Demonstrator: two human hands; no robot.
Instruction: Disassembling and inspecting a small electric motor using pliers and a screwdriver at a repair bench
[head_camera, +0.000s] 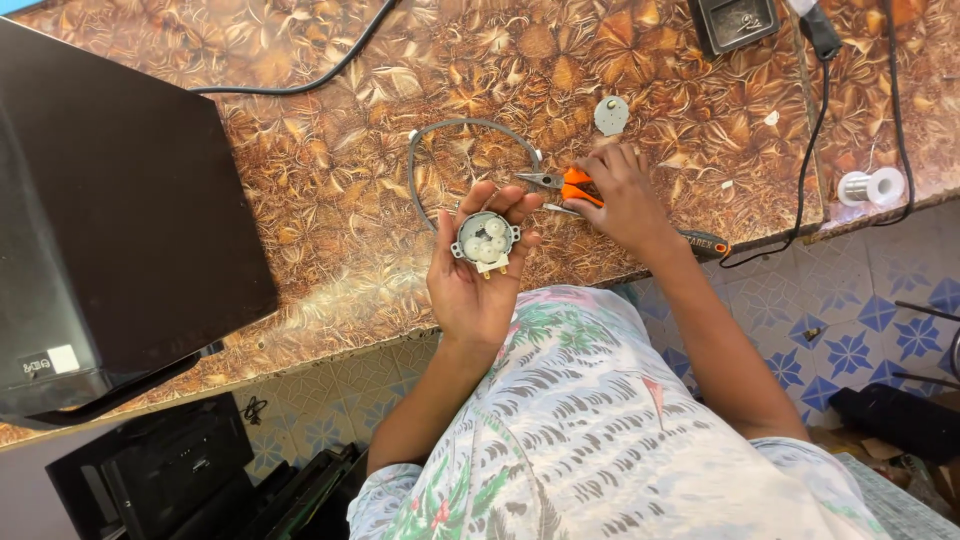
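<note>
My left hand (472, 275) is palm up over the table's near edge, holding a small round metal motor (486, 240) with its cover off, several white gears showing inside. My right hand (622, 195) rests on the brown patterned tabletop (340, 170) just to the right, fingers closed around orange-handled pliers (562, 183) whose metal jaws point left. A round grey metal cover disc (611, 115) lies on the table just beyond my right hand.
A grey wire (440, 135) loops on the table behind the motor. A large black appliance (110, 210) fills the left. A solder spool (870, 187), black cables (812, 130), a dark box (735, 22) and a screwdriver handle (703, 243) lie to the right.
</note>
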